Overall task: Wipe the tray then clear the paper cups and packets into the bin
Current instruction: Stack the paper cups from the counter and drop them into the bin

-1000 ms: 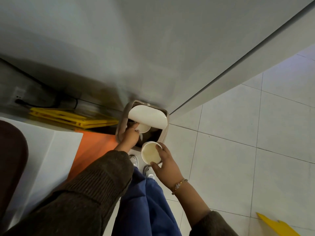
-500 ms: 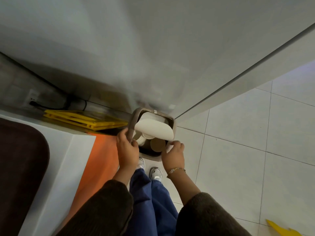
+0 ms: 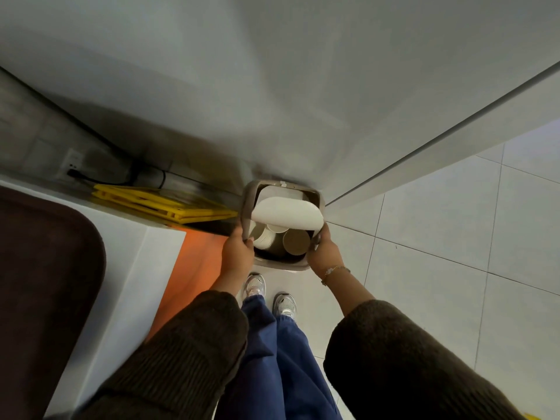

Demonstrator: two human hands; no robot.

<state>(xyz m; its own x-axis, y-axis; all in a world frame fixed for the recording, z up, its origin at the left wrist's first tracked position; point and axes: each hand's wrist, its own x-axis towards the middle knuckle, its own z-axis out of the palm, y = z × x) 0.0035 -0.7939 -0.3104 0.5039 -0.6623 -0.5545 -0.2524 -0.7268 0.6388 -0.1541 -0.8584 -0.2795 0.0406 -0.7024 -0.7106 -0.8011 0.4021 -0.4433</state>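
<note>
- Left hand (image 3: 238, 251) and right hand (image 3: 322, 253) grip the bin (image 3: 280, 265) rim, frame centre.
- Paper cups (image 3: 295, 242) lie inside, under the swing lid (image 3: 286, 215).
- I judge cups light, crushable; bin best held by rim.

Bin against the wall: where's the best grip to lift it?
Grip the side rims of the bin, one hand each, from the near side. The white swing lid fills the middle and the wall blocks the back. The left hand and right hand curl over those rims.
</note>
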